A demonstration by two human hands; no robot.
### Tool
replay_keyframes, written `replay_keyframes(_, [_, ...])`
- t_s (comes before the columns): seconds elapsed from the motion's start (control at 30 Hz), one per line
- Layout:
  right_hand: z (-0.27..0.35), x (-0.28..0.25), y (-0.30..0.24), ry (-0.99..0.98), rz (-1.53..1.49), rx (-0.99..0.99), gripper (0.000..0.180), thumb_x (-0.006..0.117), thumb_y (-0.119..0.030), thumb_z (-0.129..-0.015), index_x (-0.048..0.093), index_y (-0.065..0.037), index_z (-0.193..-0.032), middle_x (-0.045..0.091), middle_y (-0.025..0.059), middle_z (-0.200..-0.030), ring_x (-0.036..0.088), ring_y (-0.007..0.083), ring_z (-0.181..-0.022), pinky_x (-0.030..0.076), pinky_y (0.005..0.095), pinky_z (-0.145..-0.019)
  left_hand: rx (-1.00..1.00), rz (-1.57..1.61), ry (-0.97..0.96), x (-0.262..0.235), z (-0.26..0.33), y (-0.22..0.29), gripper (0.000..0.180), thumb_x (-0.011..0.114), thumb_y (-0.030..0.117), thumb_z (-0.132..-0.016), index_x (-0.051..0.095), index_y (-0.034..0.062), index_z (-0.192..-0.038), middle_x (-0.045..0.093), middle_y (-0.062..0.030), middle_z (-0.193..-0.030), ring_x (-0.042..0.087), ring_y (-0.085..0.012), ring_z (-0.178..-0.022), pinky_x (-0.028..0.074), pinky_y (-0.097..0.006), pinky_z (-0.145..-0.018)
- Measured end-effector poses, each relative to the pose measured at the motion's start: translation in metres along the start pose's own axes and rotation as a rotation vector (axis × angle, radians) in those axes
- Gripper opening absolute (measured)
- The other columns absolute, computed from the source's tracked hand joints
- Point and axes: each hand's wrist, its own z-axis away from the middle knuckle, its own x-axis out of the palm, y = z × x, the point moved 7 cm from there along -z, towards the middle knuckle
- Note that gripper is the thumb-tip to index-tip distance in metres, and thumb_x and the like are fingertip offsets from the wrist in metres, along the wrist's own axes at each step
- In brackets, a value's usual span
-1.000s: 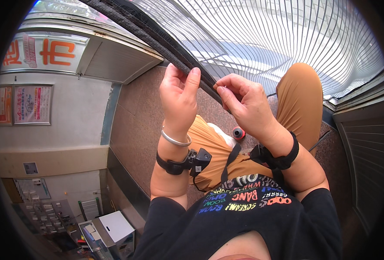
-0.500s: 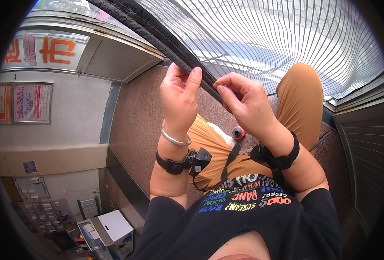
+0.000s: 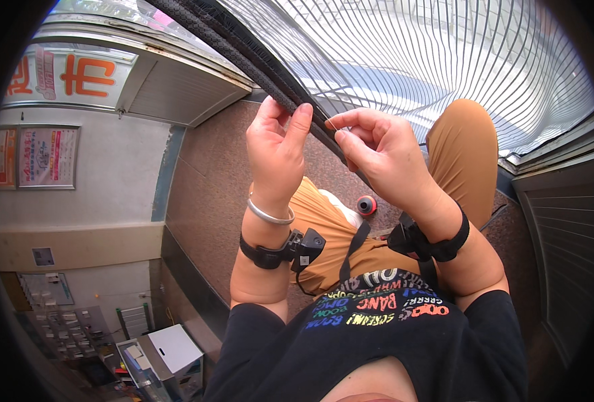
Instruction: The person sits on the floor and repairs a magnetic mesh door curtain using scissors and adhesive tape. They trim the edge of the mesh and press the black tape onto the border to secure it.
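A black textured strip (image 3: 240, 65) runs slantwise from the top left down past both hands, along the edge of a see-through sheet (image 3: 404, 74) with dark stripes. My left hand (image 3: 277, 151) is closed on the strip, pinching it between thumb and fingers. Just to its right, my right hand (image 3: 389, 153) is closed, thumb and forefinger drawn together beside the strip. A thin pale strand, thread or needle, shows at its fingertips; which of these it is I cannot make out. The other fingers of the right hand curl loosely.
Below my hands, a red and black round-topped container (image 3: 367, 205) stands on the brown floor (image 3: 223, 161). My bent knee (image 3: 468, 141) rises at the right, close to the striped sheet. A metal panel (image 3: 565, 221) is at the right, a white-topped cabinet (image 3: 176, 348) at lower left.
My right fingertips have shifted slightly left along the strip, and a thin strand now shows between them. My left hand keeps its pinch in nearly the same place.
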Motion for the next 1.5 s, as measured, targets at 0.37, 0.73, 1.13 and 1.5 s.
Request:
replay_keyframes(0.37, [-0.001,0.004,-0.006,0.068,0.098,-0.032,0.016,0.053,-0.005,-0.086,0.061,0.005,-0.095,0.054,-0.0028,-0.063,0.046,0.0019,-0.053,0.036,0.0170,-0.047,-0.025,-0.005,0.046,0.005,0.004,0.003,0.017,0.056,0.003,-0.087,0.057,-0.0037,-0.102,0.061,-0.0052,-0.094,0.054,-0.0088,-0.087,0.044,-0.022,-0.077])
replay_keyframes(0.73, [0.005,0.005,-0.012,0.161,0.258,-0.212,0.007,0.056,-0.004,-0.083,0.058,0.001,-0.088,0.060,0.0127,-0.064,0.058,0.0163,-0.053,0.043,0.0265,-0.050,0.001,0.023,0.126,0.005,0.003,0.019,0.010,0.057,0.008,-0.088,0.052,0.0006,-0.091,0.058,-0.0004,-0.080,0.050,-0.0036,-0.068,0.042,-0.017,-0.060])
replay_keyframes(1.13, [0.006,0.010,-0.010,0.240,0.352,-0.445,0.006,0.055,0.001,-0.085,0.057,0.001,-0.091,0.053,0.0029,-0.062,0.045,0.0051,-0.053,0.036,0.0203,-0.048,0.060,-0.083,0.208,-0.001,0.002,0.033,0.005,0.061,0.005,-0.083,0.057,0.0036,-0.084,0.059,-0.0004,-0.077,0.051,-0.0040,-0.062,0.039,-0.018,-0.053])
replay_keyframes(1.5, [0.004,0.010,-0.003,0.284,0.256,-0.386,0.003,0.055,-0.002,-0.084,0.055,-0.003,-0.087,0.056,0.0141,-0.064,0.059,0.0267,-0.055,0.044,0.0296,-0.050,-0.014,-0.031,0.202,0.000,0.003,0.032,0.004,0.061,0.004,-0.082,0.057,0.0031,-0.082,0.059,-0.0007,-0.074,0.052,-0.0047,-0.061,0.042,-0.018,-0.052])
